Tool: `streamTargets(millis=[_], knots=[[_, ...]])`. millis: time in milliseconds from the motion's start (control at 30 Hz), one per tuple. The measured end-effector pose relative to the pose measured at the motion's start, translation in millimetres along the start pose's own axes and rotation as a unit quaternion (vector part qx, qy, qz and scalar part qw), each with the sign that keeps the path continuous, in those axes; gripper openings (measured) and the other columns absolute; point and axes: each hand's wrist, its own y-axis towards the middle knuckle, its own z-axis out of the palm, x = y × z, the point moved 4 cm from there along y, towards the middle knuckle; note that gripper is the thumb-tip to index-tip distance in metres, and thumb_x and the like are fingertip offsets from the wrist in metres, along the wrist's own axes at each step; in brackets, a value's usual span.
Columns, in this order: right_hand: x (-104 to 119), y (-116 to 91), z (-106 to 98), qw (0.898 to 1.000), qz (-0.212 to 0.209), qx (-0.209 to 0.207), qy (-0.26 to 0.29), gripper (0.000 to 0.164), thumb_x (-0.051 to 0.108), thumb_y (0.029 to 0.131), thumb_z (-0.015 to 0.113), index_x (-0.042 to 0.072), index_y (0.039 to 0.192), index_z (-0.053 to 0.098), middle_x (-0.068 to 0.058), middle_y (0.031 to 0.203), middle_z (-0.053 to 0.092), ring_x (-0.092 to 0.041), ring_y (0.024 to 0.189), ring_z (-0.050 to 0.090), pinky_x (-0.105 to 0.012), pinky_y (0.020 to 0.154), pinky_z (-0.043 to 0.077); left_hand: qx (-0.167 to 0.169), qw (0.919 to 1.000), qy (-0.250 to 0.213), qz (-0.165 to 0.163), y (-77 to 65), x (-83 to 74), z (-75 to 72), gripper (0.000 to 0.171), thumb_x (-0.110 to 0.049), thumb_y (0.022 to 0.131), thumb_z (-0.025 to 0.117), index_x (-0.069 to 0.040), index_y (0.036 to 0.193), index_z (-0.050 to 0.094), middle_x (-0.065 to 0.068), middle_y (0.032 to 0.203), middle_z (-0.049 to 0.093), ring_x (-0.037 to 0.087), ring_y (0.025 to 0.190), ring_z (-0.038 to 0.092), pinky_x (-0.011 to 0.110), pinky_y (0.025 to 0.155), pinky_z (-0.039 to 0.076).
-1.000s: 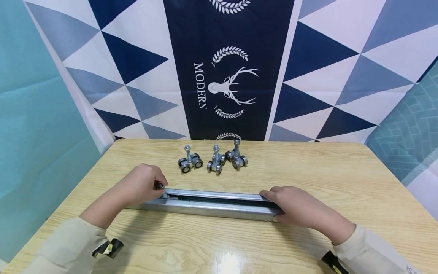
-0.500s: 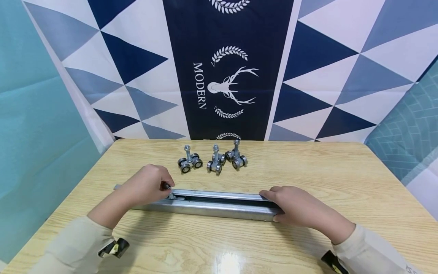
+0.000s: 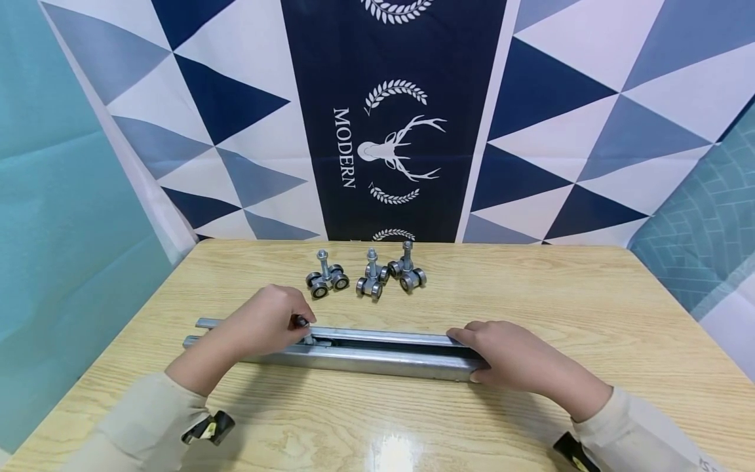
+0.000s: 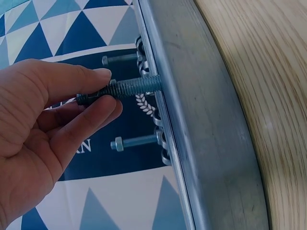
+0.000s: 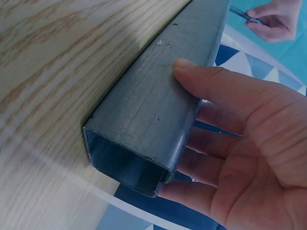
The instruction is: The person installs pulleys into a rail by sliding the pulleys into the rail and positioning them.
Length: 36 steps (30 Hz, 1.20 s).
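Observation:
A galvanised metal channel rail (image 3: 366, 362) lies across the table with its slot facing up. My left hand (image 3: 268, 322) is left of the rail's middle, pinching a threaded bolt (image 4: 136, 87) between thumb and fingers. The bolt stands up out of the slot; a bit of metal at its foot shows inside the channel, the rest hidden by the walls. My right hand (image 3: 510, 354) grips the rail's right end, thumb on the near side wall and fingers over the top. The right wrist view shows that end's hollow square opening (image 5: 127, 160).
Behind the rail stand three roller trolleys, the left one (image 3: 327, 282), the middle one (image 3: 373, 282) and the right one (image 3: 407, 272), each with four-wheel-style bearings and an upright bolt. A patterned cloth (image 3: 395, 151) hangs at the wooden table's (image 3: 566, 295) back edge.
My left hand has slid the bolt rightward along the slot, uncovering more of the rail's left end. The right hand and the rail have stayed in place.

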Motion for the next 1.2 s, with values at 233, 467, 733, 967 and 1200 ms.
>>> streamTargets(millis=[233, 467, 733, 967, 1200], knots=[[0, 1, 0, 1.0, 0.006, 0.003, 0.001, 0.063, 0.017, 0.07, 0.087, 0.001, 0.126, 0.062, -0.009, 0.106, 0.067, -0.024, 0.09, 0.066, -0.043, 0.075, 0.054, -0.011, 0.9997, 0.01, 0.019, 3.1, -5.8, 1.3, 0.011, 0.002, 0.076, 0.078, -0.005, 0.085, 0.076, 0.001, 0.081, 0.069, 0.007, 0.068, 0.062, 0.02, 0.06, 0.051], [0, 1, -1, 1.0, 0.009, 0.003, -0.003, 0.064, 0.018, 0.07, 0.087, 0.002, 0.126, 0.062, -0.008, 0.105, 0.067, -0.022, 0.09, 0.065, -0.042, 0.075, 0.054, -0.014, 0.9997, 0.003, 0.017, 6.9, -9.8, 6.0, 0.01, 0.0, 0.077, 0.078, -0.005, 0.085, 0.076, 0.001, 0.081, 0.068, 0.008, 0.07, 0.06, 0.022, 0.061, 0.051], [0, 0, 1, 1.0, 0.01, 0.001, -0.003, 0.064, 0.018, 0.069, 0.088, 0.003, 0.126, 0.062, -0.007, 0.104, 0.068, -0.021, 0.089, 0.065, -0.041, 0.075, 0.054, -0.016, 0.9996, -0.016, 0.016, 12.5, -15.1, 12.1, 0.01, -0.001, 0.077, 0.078, -0.004, 0.087, 0.076, 0.002, 0.083, 0.068, 0.007, 0.069, 0.061, 0.019, 0.06, 0.051], [0, -1, 1, 1.0, 0.008, -0.004, 0.001, 0.064, 0.017, 0.069, 0.088, 0.003, 0.125, 0.063, -0.006, 0.104, 0.068, -0.02, 0.088, 0.065, -0.04, 0.074, 0.054, -0.012, 0.9996, -0.02, 0.015, 19.0, -21.8, 15.5, 0.01, -0.003, 0.079, 0.078, -0.005, 0.088, 0.076, 0.002, 0.084, 0.068, 0.006, 0.07, 0.061, 0.019, 0.061, 0.051], [0, -1, 1, 1.0, 0.012, -0.003, -0.001, 0.063, 0.017, 0.07, 0.088, 0.003, 0.126, 0.062, -0.006, 0.104, 0.067, -0.019, 0.088, 0.065, -0.04, 0.073, 0.054, -0.02, 0.9991, -0.02, 0.031, 23.3, -27.7, 18.0, 0.01, -0.001, 0.078, 0.078, -0.004, 0.088, 0.076, 0.002, 0.083, 0.068, 0.007, 0.069, 0.061, 0.019, 0.06, 0.05]])
